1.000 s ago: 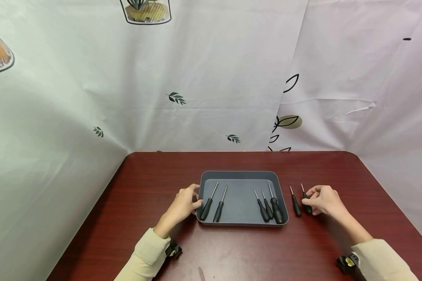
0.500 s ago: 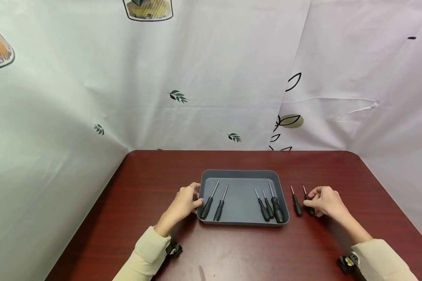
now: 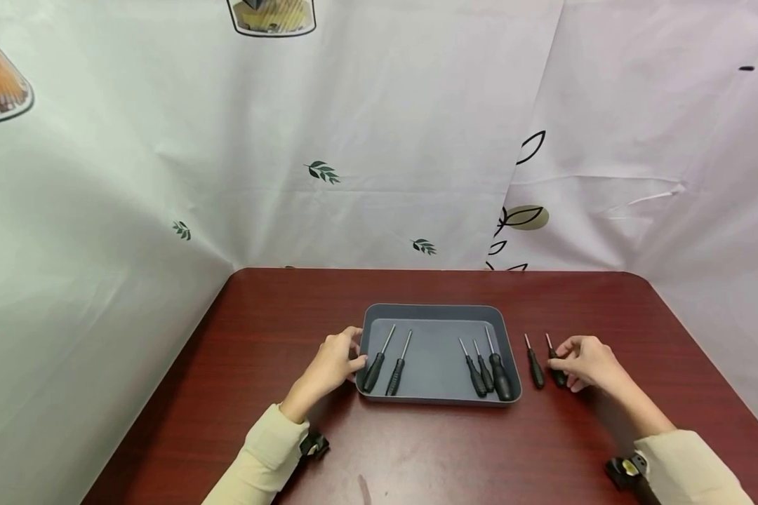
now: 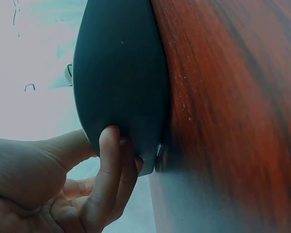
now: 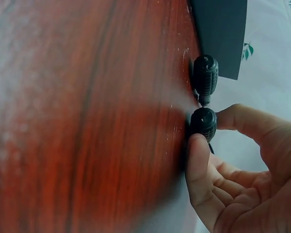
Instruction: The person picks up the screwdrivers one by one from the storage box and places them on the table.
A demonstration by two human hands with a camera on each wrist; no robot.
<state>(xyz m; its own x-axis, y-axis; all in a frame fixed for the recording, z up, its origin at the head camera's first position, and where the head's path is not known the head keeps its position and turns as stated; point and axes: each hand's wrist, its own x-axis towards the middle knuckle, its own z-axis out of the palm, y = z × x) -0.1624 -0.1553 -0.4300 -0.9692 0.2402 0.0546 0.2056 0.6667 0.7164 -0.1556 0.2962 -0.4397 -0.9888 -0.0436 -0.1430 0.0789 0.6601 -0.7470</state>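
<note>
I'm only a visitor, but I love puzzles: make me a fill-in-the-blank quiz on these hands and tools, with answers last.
1. Inside the tray lie ____ screwdrivers.
2. In the head view, the left hand holds the tray's ____ side.
3. The right hand pinches the ____ (nearer or farther) of the two loose screwdrivers, judged from the tray.

Missing words: five; left; farther.

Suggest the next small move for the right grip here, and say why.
I'd probably lift the rightmost screwdriver slightly: the right grip pinches it between thumb and finger, it is outside the tray, whose middle is bare, and the left grip holds the tray's side.
</note>
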